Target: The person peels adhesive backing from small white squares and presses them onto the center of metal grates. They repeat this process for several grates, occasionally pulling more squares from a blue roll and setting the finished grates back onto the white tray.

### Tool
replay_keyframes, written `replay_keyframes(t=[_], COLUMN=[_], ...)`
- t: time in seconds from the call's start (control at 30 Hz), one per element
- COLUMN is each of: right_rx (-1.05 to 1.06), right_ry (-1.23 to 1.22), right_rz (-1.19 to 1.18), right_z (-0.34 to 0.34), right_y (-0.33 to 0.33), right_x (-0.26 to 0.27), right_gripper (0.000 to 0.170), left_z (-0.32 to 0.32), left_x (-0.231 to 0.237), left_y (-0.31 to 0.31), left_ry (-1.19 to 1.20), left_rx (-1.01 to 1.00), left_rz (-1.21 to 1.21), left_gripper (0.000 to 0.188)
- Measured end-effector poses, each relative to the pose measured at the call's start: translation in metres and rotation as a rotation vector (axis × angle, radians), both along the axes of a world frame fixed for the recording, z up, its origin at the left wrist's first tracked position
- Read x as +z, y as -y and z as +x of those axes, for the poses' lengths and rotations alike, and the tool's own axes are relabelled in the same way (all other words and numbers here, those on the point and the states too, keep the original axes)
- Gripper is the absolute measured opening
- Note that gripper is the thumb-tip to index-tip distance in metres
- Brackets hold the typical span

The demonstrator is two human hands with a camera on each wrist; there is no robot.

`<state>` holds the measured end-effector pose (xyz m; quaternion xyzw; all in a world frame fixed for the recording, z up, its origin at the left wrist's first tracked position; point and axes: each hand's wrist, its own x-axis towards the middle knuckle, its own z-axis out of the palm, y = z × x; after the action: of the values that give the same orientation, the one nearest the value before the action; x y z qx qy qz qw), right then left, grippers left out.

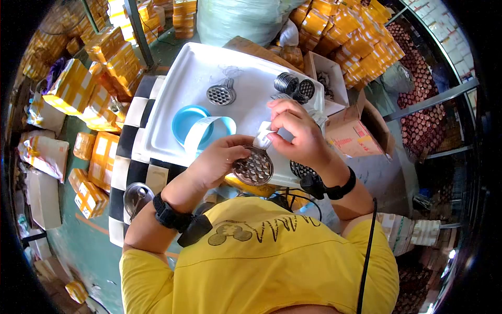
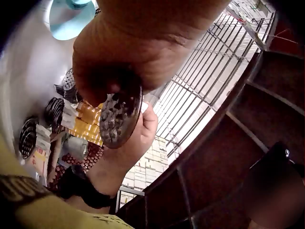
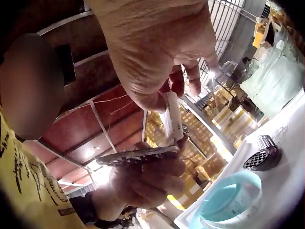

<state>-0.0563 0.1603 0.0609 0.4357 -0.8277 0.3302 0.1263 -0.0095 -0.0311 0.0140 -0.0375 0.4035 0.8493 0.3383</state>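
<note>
A round metal disc with a bumpy, perforated face (image 1: 253, 166) is gripped at its edge by my left hand (image 1: 222, 157). My right hand (image 1: 299, 133) pinches a small white label (image 1: 263, 136) between thumb and fingers, just above the disc. In the right wrist view the label (image 3: 172, 118) stands upright at the end of the disc (image 3: 138, 155), its lower end by the left fingers. The left wrist view shows the disc (image 2: 121, 117) under my left palm, with part of the right hand (image 2: 148, 125) behind it.
On the white tray (image 1: 172, 78) lie a stack of metal discs (image 1: 220, 94), several dark round pieces (image 1: 286, 82) and a blue ring-shaped holder (image 1: 184, 121) with a white label strip (image 1: 196, 137). A metal bowl (image 1: 138, 198) sits on the checkered cloth (image 1: 121, 170). An open carton (image 1: 355, 131) stands at right.
</note>
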Motion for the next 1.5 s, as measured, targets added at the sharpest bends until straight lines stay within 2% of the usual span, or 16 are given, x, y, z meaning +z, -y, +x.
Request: replay_keyframes(t=[0.83,1.13,1.33,1.43,1.5], right_rx=[-0.070,-0.145,-0.159,-0.172,-0.227], right_ry=[-0.207,-0.224,-0.226,-0.217,-0.022], right_rz=[0.059,0.067,0.082,0.095,-0.155], right_z=[-0.001,0.002,0.003,0.005,0.009], right_y=[0.010,0.011,0.012,0.009,0.010], right_x=[0.006,0.008,0.008,0.010,0.006], right_gripper=[0.019,0.018,0.018,0.026,0.040], left_z=[-0.013,-0.016,-0.018,-0.017,-0.018], left_x=[-0.005,-0.007,-0.014,-0.014,-0.017], left_y=[-0.004,-0.007,-0.010,-0.009,-0.007], left_ry=[-0.218,-0.304,-0.279,-0.263,-0.251], left_rx=[0.068,0.032,0.035,0.082,0.096], left_rz=[-0.208,-0.268,-0.312,-0.296,-0.293], left_gripper=[0.024,0.024,0.023,0.021,0.021])
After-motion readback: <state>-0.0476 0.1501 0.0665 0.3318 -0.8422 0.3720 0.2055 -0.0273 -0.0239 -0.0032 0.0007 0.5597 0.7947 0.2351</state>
